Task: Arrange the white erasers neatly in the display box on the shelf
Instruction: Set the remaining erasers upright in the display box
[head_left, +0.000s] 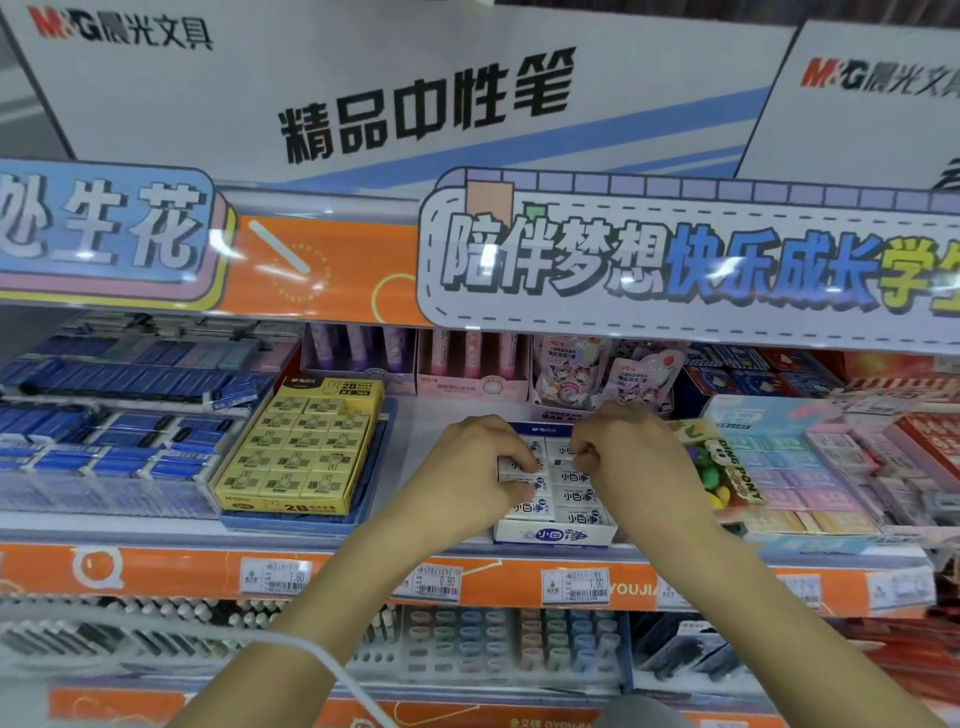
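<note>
A white display box (553, 535) with blue lettering stands on the shelf at the centre. Several white erasers (576, 496) lie in it in two columns. My left hand (475, 467) rests over the left column, its fingers curled around a white eraser (511, 466) in the upper left of the box. My right hand (626, 449) is over the box's upper right part, fingertips pinched at an eraser (561, 448) in the top row. The hands hide much of the box's back rows.
A yellow box of 2B erasers (293, 452) stands to the left, blue erasers (119, 431) further left. Pastel eraser boxes (789, 462) and a toy pack (727, 467) crowd the right. An overhead sign board (675, 270) hangs low above. Price tags (574, 586) line the shelf edge.
</note>
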